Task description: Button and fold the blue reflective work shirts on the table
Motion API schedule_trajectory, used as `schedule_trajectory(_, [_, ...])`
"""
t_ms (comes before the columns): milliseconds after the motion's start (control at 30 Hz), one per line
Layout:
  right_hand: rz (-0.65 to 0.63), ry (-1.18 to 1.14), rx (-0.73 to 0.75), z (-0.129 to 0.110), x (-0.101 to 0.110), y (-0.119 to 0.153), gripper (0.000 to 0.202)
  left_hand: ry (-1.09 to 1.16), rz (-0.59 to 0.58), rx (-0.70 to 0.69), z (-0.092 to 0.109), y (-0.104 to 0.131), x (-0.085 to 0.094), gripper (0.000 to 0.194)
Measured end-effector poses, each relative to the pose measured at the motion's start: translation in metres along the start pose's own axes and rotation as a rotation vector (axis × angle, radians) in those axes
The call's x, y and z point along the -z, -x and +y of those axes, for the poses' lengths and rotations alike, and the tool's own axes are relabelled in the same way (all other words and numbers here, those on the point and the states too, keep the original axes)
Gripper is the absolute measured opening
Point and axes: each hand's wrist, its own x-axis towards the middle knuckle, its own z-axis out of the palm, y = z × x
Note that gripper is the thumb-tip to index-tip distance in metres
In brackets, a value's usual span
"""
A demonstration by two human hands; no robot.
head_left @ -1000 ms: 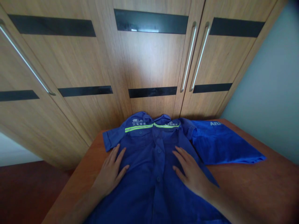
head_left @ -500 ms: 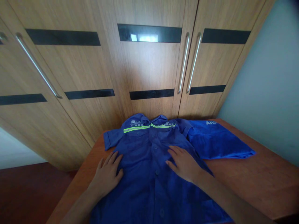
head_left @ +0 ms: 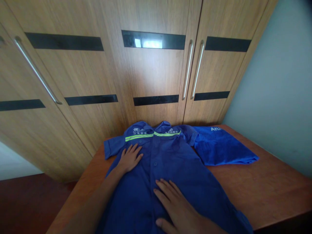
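Observation:
A dark blue short-sleeved work shirt (head_left: 180, 165) lies front up, its collar toward the cupboard. A yellow-green and grey reflective stripe (head_left: 167, 133) crosses its chest below white lettering. My left hand (head_left: 130, 158) rests flat on the chest at the left, fingers spread, just under the stripe. Lower down, my right hand (head_left: 176, 204) lies with fingers stretched out on the front, beside the button line, thumb apart. Neither hand grips the cloth. The shirt's bottom edge is partly out of frame and behind my arms.
The shirt lies on a reddish-brown wooden table (head_left: 239, 191). Right of it is a folded bright blue garment (head_left: 221, 148) with white lettering, touching the right sleeve. Behind the table stands a wooden cupboard (head_left: 156, 71) with long metal handles. A pale wall (head_left: 275, 107) borders the right side.
My left hand has moved up and inward, from the shirt's left side onto its chest. My right hand has slid down toward me, and the shirt front looks smoother there.

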Motion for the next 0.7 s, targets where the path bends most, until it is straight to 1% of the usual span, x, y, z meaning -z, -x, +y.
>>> schedule_trajectory(67, [0.041,0.122,0.096,-0.002,-0.012,0.009,0.060,-0.021,0.013,-0.005,-0.005,-0.004,-0.003,0.057])
schedule_trajectory(167, [0.117,0.307,0.234,-0.003,-0.028,0.016,0.039,-0.043,-0.001,0.004,-0.009,-0.011,-0.003,0.058])
schedule_trajectory(200, [0.129,0.327,0.256,-0.002,-0.031,0.016,0.034,-0.049,-0.009,0.006,-0.010,-0.014,-0.002,0.058])
schedule_trajectory(267, [0.111,0.304,0.258,0.000,-0.032,0.015,0.027,-0.057,-0.022,0.007,-0.010,-0.019,0.000,0.058])
schedule_trajectory(333, [0.067,0.243,0.232,0.001,-0.029,0.011,0.027,-0.059,-0.019,0.010,-0.008,-0.021,0.004,0.055])
schedule_trajectory(367, [0.052,0.214,0.216,0.002,-0.027,0.009,0.031,-0.059,-0.013,0.015,-0.005,-0.020,0.008,0.053])
schedule_trajectory(433, [0.048,0.177,0.190,0.001,-0.025,0.005,0.039,-0.066,0.023,0.014,0.003,-0.011,0.017,0.048])
schedule_trajectory(500, [0.053,0.184,0.179,0.000,-0.024,0.005,0.037,-0.082,0.079,0.005,0.011,0.009,0.030,0.045])
schedule_trajectory(567, [0.071,0.217,0.190,0.001,-0.023,0.011,0.030,-0.092,0.117,0.003,0.017,0.043,0.043,0.045])
schedule_trajectory(633, [0.104,0.234,0.215,0.005,-0.018,0.024,0.031,-0.063,0.082,0.013,0.016,0.088,0.049,0.047])
schedule_trajectory(700, [0.127,0.231,0.215,0.013,-0.010,0.045,0.036,-0.024,0.080,0.027,0.007,0.139,0.043,0.048])
